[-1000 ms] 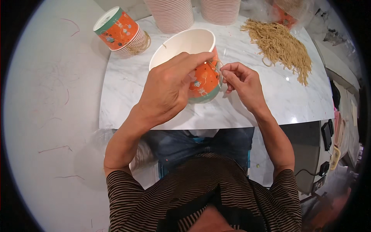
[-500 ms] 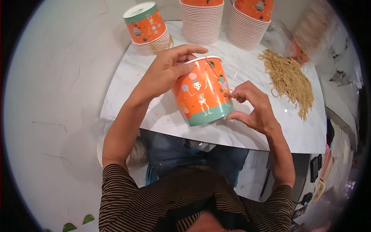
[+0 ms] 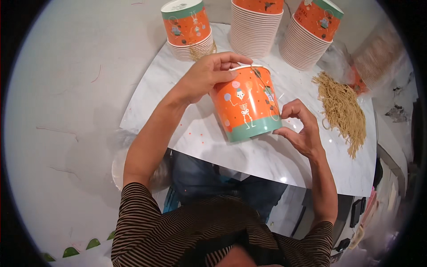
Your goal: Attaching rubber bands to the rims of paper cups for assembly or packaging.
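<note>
An orange and green paper bucket (image 3: 243, 100) with a printed skeleton is tilted over the white table. My left hand (image 3: 209, 75) is closed on its white rim, thumb on the outer wall and fingers over the opening. From the rim a thin tan cord (image 3: 265, 84) slants down the bucket's right side to the curled fingers of my right hand (image 3: 302, 129). That hand is beside the green base, its thumb close to the bottom edge. The bucket's inside and part of the left fingertips are hidden.
Stacked paper buckets stand upside down at the far left (image 3: 186, 24), the far middle (image 3: 256, 29) and the far right (image 3: 311, 33). A bundle of tan cords (image 3: 342, 111) lies at the right. Behind it are more buckets in clear plastic (image 3: 376, 58). The marble-patterned table (image 3: 151, 107) has a curved left edge.
The bucket and both hands appear slightly farther right, along with the table and stacks, as the view has shifted. My grip on the bucket looks much the same.
</note>
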Demonstrator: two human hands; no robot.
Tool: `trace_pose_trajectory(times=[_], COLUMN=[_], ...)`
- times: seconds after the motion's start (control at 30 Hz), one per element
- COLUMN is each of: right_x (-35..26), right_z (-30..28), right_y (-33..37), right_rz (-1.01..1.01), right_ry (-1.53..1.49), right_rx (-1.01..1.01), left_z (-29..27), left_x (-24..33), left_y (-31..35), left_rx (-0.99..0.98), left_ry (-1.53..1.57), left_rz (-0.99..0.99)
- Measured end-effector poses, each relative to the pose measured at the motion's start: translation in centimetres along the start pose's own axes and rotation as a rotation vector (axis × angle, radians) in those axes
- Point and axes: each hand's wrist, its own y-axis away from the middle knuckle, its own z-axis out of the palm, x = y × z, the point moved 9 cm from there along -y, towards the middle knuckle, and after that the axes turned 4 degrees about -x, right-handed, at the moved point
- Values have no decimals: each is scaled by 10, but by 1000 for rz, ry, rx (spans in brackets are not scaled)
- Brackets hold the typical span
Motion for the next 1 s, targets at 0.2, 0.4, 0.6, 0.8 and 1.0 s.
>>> trace_pose_trajectory(times=[0.2,0.4,0.6,0.8,1.0], right_x=[-1,12,13,18,6], right_z=[7,9,12,12,6], right_y=[-7,-6,-10,-11,-24], right_rz=[-14,77,75,153,89], right_ry=[10,-21,-15,-25,1], right_rx=[-53,-44,52,71,171], left_z=[-18,-24,-32,-40,-58], left_x=[-15,-20,-25,-34,-52], left_y=[-4,-5,-2,-1,2], left_rx=[8,-13,1,-47,45], left_ry=[39,112,176,300,298], left_rz=[9,-19,24,14,25])
